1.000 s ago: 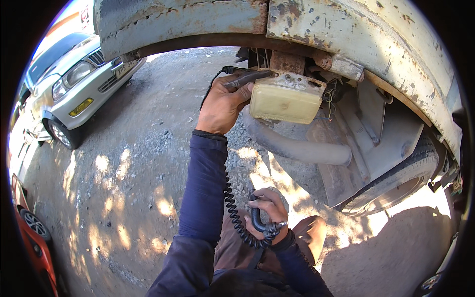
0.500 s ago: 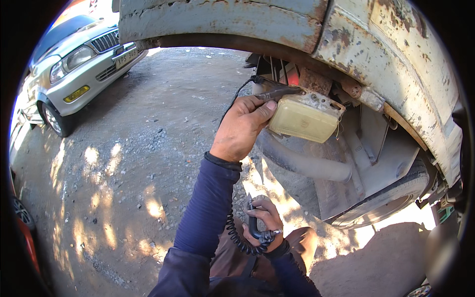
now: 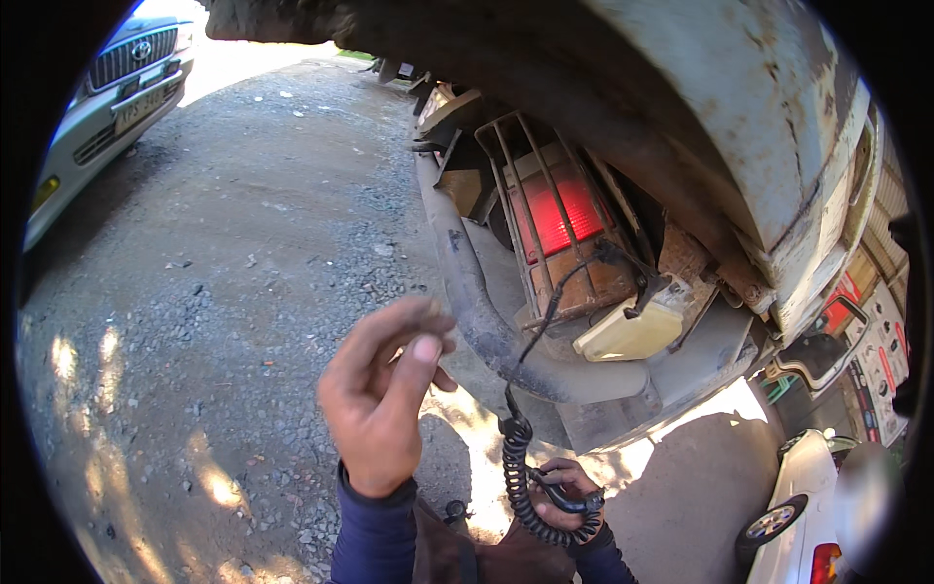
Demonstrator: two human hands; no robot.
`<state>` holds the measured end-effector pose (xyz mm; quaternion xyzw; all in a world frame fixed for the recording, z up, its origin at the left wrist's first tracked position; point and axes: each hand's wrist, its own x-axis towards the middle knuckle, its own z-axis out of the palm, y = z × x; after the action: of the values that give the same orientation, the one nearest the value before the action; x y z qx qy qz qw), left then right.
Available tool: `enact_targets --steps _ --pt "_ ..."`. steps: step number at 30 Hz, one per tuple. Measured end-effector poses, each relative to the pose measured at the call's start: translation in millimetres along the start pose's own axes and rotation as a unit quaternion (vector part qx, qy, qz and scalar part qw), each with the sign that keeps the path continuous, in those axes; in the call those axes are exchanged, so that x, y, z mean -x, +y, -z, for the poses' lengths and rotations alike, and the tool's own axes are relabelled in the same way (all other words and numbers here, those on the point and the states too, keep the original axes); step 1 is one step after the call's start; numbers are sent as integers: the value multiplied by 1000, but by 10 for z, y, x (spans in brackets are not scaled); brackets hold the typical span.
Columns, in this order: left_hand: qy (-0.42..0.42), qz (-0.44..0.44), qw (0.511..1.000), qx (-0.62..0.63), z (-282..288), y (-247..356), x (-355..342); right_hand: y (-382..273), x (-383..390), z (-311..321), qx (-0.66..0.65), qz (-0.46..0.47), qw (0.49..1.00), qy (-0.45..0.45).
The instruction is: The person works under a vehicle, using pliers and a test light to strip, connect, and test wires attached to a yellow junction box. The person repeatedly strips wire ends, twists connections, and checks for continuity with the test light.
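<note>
My left hand hangs in the air over the gravel, fingers loosely curled and thumb apart, with nothing visible in it. Lower down, my right hand is closed around a black circuit tester. From the tester runs a coiled black cord, and its thin end rises to a dark clip at the vehicle's lamps. Beside the clip sits a yellowed rectangular lamp on a rusty bracket. A red tail light glows behind a metal bar guard.
Above hangs the rusty, peeling body panel of the vehicle. A grey curved bumper runs below the lamps. Another vehicle stands at far left, a white car at lower right. Gravel ground spreads to the left.
My left hand has come away from the clip beside the yellowed lamp and moved down and left. The view has shifted, showing the lit red light. My right hand still grips the tester.
</note>
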<state>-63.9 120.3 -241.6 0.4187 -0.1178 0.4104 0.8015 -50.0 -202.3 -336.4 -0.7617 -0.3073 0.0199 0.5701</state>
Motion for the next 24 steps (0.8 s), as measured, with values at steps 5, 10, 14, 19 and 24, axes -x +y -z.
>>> enact_targets --steps 5,10,14,19,24 --pt "-200 144 958 145 -269 -646 -404 -135 94 97 81 -52 995 -3" --pt "-292 138 936 143 -471 -705 -547 -226 74 90 179 -67 981 -19" --pt "-312 121 930 152 -554 -716 -617 -244 109 193 218 -79 973 -1" --pt "-282 34 950 128 -741 -754 -733 -338 149 401 203 -103 973 41" --pt "-303 28 935 181 -875 -800 -825 -396 336 481 276 -173 944 47"
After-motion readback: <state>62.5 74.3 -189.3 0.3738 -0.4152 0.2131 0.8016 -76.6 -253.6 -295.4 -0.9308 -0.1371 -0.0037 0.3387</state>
